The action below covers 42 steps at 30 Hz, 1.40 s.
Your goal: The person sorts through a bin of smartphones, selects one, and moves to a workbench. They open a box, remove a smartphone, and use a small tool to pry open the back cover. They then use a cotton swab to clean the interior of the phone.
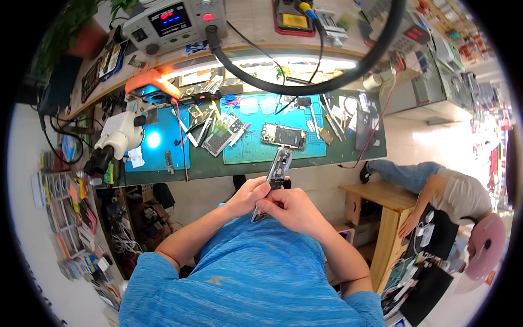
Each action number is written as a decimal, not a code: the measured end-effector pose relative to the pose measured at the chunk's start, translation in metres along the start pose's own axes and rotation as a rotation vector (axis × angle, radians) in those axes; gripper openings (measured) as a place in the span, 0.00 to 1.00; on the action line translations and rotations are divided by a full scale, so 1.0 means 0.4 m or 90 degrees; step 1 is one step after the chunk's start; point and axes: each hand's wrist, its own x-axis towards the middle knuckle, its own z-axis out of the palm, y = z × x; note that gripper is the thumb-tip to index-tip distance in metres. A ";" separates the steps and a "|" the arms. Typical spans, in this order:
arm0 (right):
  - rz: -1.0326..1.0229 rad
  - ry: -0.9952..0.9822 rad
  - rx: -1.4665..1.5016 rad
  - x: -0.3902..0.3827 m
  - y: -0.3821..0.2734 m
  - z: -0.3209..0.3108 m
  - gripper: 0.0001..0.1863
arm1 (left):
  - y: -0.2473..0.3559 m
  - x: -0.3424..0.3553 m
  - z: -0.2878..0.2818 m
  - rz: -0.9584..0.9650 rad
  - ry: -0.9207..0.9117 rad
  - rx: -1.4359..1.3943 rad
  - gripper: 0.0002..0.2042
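Close in front of my body, an opened phone (281,162) with its inner parts showing is held tilted up, its far end reaching toward the bench edge. My left hand (246,197) is closed round its left side. From the right, my right hand (297,210) grips it too, thumb over the phone's face; the fingers underneath are hidden. Just beyond lies a second opened phone (284,136), with a dark battery, on the blue work mat (248,155). To its left rests a phone back panel (224,134) with camera openings.
At left stands a white microscope (121,133). A thick black hose (261,87) arches over the bench from a power unit (166,26). Tweezers and thin tools (331,117) lie at the mat's right. Another person (457,191) bends beside a wooden desk (384,199) at right.
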 end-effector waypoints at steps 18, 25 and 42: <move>-0.236 0.116 0.122 -0.085 0.047 0.130 0.14 | -0.021 -0.113 0.040 -0.016 -0.035 -0.060 0.51; -0.251 0.113 0.138 -0.096 0.064 0.161 0.15 | -0.048 -0.133 0.040 -0.025 -0.036 -0.094 0.52; -0.181 0.256 0.104 -0.094 0.091 0.119 0.15 | -0.067 -0.153 -0.022 -0.001 0.086 -0.228 0.52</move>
